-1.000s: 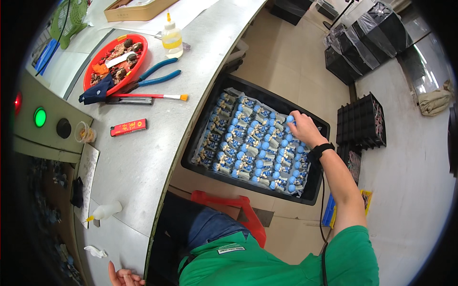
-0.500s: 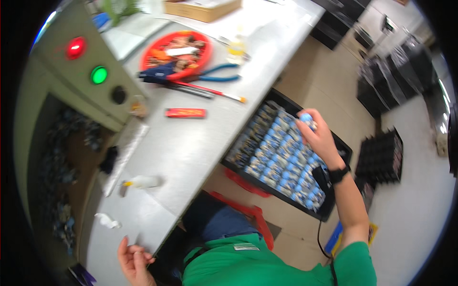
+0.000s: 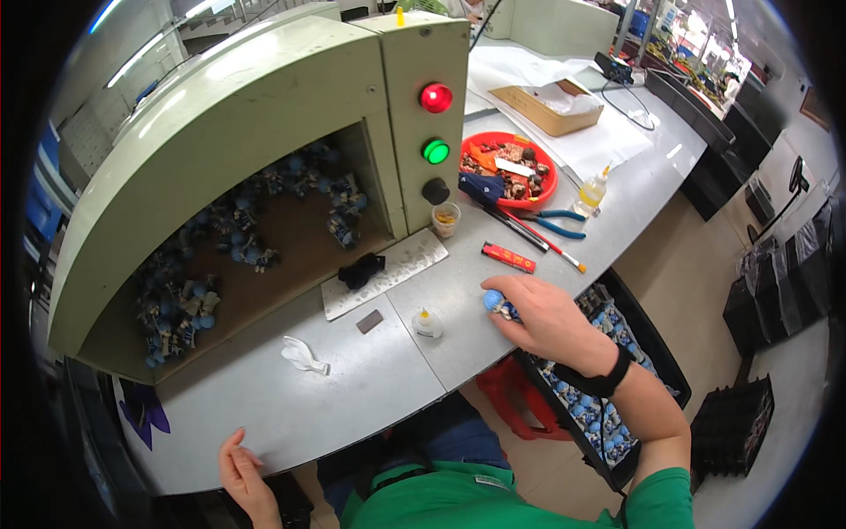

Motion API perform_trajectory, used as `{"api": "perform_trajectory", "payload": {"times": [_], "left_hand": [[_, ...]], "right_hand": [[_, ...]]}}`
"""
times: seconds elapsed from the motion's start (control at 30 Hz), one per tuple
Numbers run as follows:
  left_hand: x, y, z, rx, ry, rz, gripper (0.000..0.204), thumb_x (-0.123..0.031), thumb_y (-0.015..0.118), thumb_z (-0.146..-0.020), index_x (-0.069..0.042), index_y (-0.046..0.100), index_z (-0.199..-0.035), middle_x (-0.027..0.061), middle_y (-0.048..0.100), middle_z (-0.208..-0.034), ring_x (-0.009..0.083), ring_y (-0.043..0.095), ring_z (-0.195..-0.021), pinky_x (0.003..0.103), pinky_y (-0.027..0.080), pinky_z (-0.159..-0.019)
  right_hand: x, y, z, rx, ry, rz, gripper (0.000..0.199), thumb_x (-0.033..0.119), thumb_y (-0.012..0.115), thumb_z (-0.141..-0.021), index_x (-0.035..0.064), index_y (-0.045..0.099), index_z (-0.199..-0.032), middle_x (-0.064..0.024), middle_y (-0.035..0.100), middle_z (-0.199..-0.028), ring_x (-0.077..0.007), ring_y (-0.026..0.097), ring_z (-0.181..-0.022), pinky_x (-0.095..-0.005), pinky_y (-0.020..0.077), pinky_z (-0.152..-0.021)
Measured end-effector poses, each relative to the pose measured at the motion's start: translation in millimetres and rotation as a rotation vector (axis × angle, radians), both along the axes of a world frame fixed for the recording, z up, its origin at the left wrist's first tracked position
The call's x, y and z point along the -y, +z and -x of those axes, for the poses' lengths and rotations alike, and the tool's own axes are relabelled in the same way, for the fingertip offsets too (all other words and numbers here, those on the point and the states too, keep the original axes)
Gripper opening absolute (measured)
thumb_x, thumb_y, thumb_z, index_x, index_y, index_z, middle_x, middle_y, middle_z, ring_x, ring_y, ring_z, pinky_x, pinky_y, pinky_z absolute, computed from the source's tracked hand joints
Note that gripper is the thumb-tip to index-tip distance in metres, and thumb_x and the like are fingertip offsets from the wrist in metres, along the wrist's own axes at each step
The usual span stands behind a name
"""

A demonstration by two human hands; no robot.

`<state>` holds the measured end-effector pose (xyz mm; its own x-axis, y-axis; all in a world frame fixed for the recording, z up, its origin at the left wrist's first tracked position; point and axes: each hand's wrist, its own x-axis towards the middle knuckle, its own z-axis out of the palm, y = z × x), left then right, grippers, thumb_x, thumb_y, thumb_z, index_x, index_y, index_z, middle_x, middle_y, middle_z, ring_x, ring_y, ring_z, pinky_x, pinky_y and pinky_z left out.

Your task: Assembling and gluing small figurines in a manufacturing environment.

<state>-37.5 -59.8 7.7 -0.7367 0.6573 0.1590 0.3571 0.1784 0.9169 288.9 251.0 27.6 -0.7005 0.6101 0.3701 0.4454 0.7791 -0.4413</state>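
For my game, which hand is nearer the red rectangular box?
Right. The right hand is just short of the red box; the left hand is far to its left.

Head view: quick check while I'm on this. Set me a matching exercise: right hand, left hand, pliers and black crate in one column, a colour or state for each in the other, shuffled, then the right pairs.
Column one
1. right hand
2. left hand
3. pliers
4. black crate

Column two
A. has blue handles
B. contains many small figurines
C. nothing seen in its grasp
D. pinches a single blue-headed figurine

Right pairs: 1-D, 2-C, 3-A, 4-B
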Motion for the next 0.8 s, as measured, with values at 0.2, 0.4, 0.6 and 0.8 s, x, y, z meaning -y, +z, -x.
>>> {"api": "perform_trajectory", "payload": {"times": [0.2, 0.4, 0.6, 0.8], "left_hand": [[36.4, -23.7, 47.0, -0.623, 0.329, 0.166, 0.023, -0.008, 0.047, -0.096, 0.002, 0.061, -0.113, 0.0066, 0.058, -0.095, 0.0171, 0.054, -0.086, 0.030, 0.044, -0.078], [-14.9, -28.7, 42.2, -0.773, 0.232, 0.134, 0.022, -0.012, 0.062, -0.082, -0.009, 0.068, -0.103, 0.0110, 0.061, -0.094, 0.0302, 0.058, -0.087, 0.039, 0.047, -0.077], [17.9, -10.0, 42.3, -0.823, 0.345, 0.220, 0.021, -0.016, 0.061, -0.081, -0.008, 0.069, -0.099, 0.0090, 0.064, -0.090, 0.0283, 0.060, -0.083, 0.037, 0.048, -0.074], [10.7, -12.8, 38.0, -0.846, 0.302, 0.141, 0.024, -0.021, 0.065, -0.081, -0.011, 0.069, -0.103, 0.0058, 0.064, -0.092, 0.0253, 0.060, -0.084, 0.035, 0.050, -0.072]], "right_hand": [[-11.2, -12.0, 41.9, 0.021, -0.106, -0.130, 0.050, 0.019, 0.072, -0.078, 0.0026, 0.053, -0.121, -0.0212, 0.056, -0.114, -0.0375, 0.055, -0.106, -0.0445, 0.0439, -0.092], [60.4, 9.4, 6.5, -0.322, 0.185, 0.149, 0.043, 0.005, 0.071, -0.073, -0.0007, 0.057, -0.113, -0.0158, 0.059, -0.110, -0.0269, 0.057, -0.105, -0.0359, 0.0426, -0.092], [102.1, 5.4, 106.4, -0.058, 0.977, 0.812, 0.027, 0.010, 0.075, -0.076, 0.0014, 0.066, -0.100, -0.0110, 0.061, -0.088, -0.0243, 0.058, -0.076, -0.0335, 0.0468, -0.068], [99.4, 14.0, 120.7, 0.066, 0.941, 1.015, 0.029, 0.008, 0.073, -0.081, 0.0005, 0.062, -0.107, -0.0081, 0.060, -0.092, -0.0152, 0.058, -0.077, -0.0272, 0.0475, -0.069]]}}
